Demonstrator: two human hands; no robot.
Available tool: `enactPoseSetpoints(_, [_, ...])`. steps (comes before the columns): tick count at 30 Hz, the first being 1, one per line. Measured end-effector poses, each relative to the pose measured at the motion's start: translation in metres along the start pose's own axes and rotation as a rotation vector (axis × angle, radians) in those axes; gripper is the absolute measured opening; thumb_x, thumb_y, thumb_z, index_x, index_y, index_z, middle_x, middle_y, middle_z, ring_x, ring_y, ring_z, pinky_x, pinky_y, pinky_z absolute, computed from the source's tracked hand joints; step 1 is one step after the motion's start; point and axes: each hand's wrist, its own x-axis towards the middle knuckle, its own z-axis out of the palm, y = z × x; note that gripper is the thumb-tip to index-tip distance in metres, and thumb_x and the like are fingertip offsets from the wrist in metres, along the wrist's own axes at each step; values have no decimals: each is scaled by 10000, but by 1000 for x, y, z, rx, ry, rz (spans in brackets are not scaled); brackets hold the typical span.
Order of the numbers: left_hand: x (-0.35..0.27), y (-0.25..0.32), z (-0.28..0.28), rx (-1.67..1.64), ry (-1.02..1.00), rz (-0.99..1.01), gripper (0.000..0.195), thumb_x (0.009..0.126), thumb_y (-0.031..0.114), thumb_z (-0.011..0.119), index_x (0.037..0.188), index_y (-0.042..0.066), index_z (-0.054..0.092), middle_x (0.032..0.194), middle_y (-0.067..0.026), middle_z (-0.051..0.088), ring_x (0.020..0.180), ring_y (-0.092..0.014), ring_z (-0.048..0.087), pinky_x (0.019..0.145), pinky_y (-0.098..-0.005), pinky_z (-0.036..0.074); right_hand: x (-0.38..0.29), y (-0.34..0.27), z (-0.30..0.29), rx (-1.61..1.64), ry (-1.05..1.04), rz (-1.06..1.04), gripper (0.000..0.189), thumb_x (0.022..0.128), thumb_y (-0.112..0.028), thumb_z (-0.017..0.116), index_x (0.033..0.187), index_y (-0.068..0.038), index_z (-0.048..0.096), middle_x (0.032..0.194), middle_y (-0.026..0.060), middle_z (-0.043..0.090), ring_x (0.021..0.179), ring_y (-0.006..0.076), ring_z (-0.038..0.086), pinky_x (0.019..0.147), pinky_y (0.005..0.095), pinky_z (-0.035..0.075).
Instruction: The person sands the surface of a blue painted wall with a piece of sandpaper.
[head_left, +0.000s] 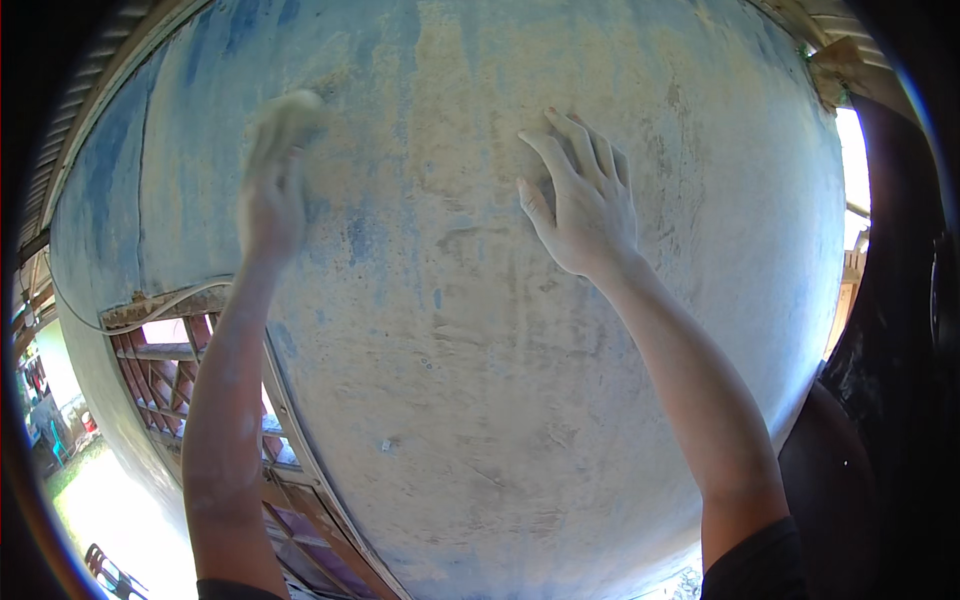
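Observation:
A worn plaster wall (480, 315) with patchy blue and off-white paint fills the view before me. My left hand (274, 176) is raised against its upper left part and is blurred by motion. Under its fingertips shows a pale pad-like object (306, 100), too blurred to name exactly; the fingers seem pressed over it. To the right, my right hand (589, 191) rests on the wall with its fingers spread and nothing in it. Both hands are coated with whitish dust, which reaches onto the forearms.
At lower left is a wooden window grille (161, 375), with a pale cable (176, 298) crossing its top corner. Corrugated roofing (56, 142) runs along the upper left. A dark chair (112, 570) stands outside on bright ground. A dark surface (885, 337) edges the right.

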Motion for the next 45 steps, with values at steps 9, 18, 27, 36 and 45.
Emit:
enactPoseSetpoints(9, [-68,72,29,153,-248,642,427,1045,188,606,1462,284,623,1618,-89,493,1512,-310,441,1257,-492,368,-4,7,2,-4,-16,10,481,1031,-389,593,1473,-208,535,1593,101,434,1518,297,349,1239,489,281])
enactPoseSetpoints(18, [-4,10,1,80,214,66,395,1127,271,448,1482,206,610,1584,-82,538,1518,-312,428,1247,-492,371,-5,-2,0,40,23,5,473,995,-313,634,1447,-202,548,1578,100,452,1495,323,375,1222,494,295])
enactPoseSetpoints(27, [-61,71,18,117,-383,811,358,1106,292,508,1438,296,640,1602,-60,519,1523,-292,428,1264,-529,336,-6,3,-1,2,-35,28,491,1004,-359,620,1460,-204,530,1585,110,431,1509,299,361,1223,492,290])
enactPoseSetpoints(36, [-4,31,27,27,130,212,419,1140,274,408,1529,220,558,1637,-87,468,1565,-322,339,1282,-550,285,-4,-1,-2,4,-35,25,510,992,-352,645,1467,-210,525,1595,101,417,1498,301,371,1219,490,298])
enactPoseSetpoints(45, [-23,42,14,164,-235,556,398,1125,288,439,1486,233,599,1647,-74,458,1563,-307,351,1310,-489,238,-7,2,-3,17,-36,40,500,1003,-373,631,1466,-214,528,1591,95,424,1507,296,355,1224,485,292])
